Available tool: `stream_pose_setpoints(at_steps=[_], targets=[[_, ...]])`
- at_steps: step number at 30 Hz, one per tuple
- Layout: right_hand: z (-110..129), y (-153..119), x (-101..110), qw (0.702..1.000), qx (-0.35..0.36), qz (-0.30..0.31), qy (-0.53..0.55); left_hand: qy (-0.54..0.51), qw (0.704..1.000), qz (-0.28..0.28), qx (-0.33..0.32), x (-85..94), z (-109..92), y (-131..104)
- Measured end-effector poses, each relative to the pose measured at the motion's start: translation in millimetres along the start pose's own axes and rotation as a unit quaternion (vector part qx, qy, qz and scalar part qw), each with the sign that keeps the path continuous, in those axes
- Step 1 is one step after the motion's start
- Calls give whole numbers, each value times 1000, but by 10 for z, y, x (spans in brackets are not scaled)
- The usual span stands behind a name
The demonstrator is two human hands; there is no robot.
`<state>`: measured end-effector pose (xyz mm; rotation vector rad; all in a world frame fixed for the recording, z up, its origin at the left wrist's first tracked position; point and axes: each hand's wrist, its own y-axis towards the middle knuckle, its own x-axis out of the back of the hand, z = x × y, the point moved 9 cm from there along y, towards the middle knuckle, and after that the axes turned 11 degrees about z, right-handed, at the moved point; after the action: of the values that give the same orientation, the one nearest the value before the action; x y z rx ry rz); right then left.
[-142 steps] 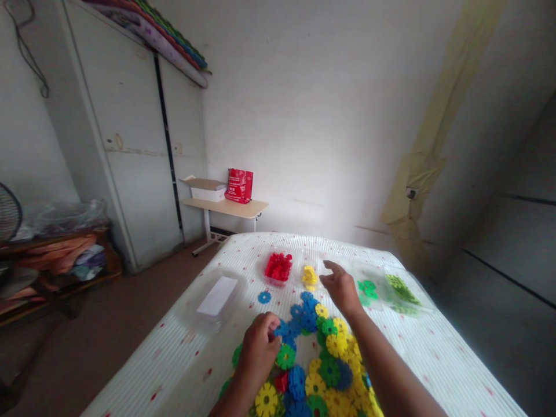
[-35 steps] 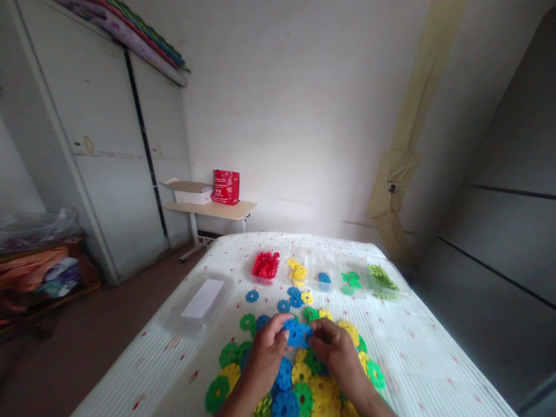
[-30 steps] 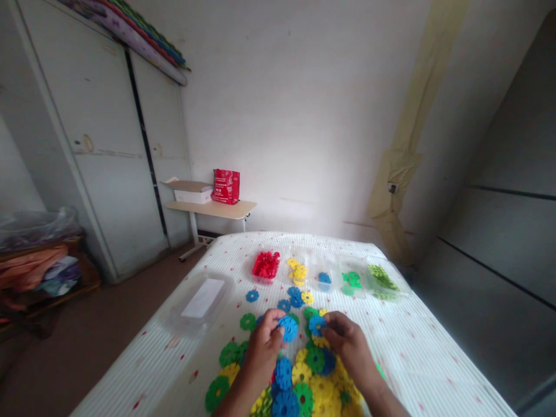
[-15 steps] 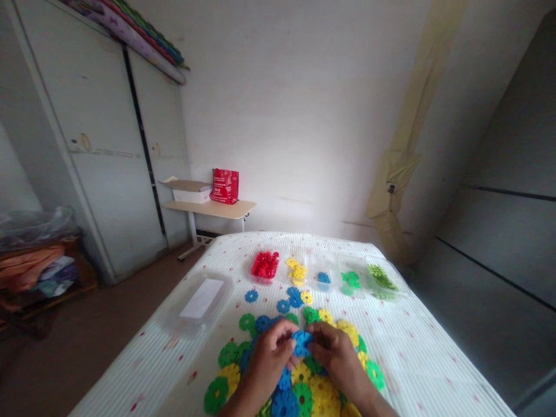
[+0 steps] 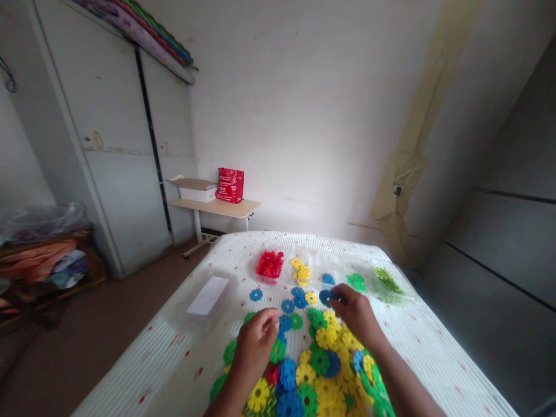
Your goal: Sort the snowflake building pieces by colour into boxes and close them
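By the right hand (image 5: 355, 311), a blue disc (image 5: 325, 297) is pinched, with a clear tub (image 5: 326, 265) just beyond. By the left hand (image 5: 255, 340), loosely curled, whether anything is held cannot be told; mixed-colour discs (image 5: 320, 361) are spread between and below both hands.

**Red bag (image 5: 230, 185) up on the small table (image 5: 245, 209)!**

Just beside it, the white box (image 5: 196, 193)! Swing left: a colourful bundle (image 5: 161, 44) lies atop the cabinet (image 5: 115, 110), cloths (image 5: 46, 260) crowd the low shelf (image 5: 87, 282). Over right, yellowish tape (image 5: 408, 167) climbs the wall (image 5: 295, 133) around a socket (image 5: 397, 189)!
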<state>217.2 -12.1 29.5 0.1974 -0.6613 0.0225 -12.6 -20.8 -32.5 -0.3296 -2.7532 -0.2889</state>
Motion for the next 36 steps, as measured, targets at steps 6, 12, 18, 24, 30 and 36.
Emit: stream_pose_setpoints(at_steps=[6, 12, 18, 24, 30, 36], targets=[[102, 356, 405, 983, 27, -121, -138, 178, 982, -61, 22, 329, 102, 10], [-227, 83, 321, 981, 28, -122, -147, 244, 967, -55, 51, 349, 142, 10], [-960, -320, 453, 972, -61, -114, -196, 258, 962, -34, 80, 289, 197, 9], [-1228, -477, 492, 970, -133, -87, -184, 262, 961, -16, 89, 218, 245, 27], [-810, -195, 101, 979, -49, -6, -197, 271, 958, -14, 93, 218, 248, 20], [-764, 59, -314, 959, -62, 68, -266, 278, 954, -8, 116, 217, 287, 27]])
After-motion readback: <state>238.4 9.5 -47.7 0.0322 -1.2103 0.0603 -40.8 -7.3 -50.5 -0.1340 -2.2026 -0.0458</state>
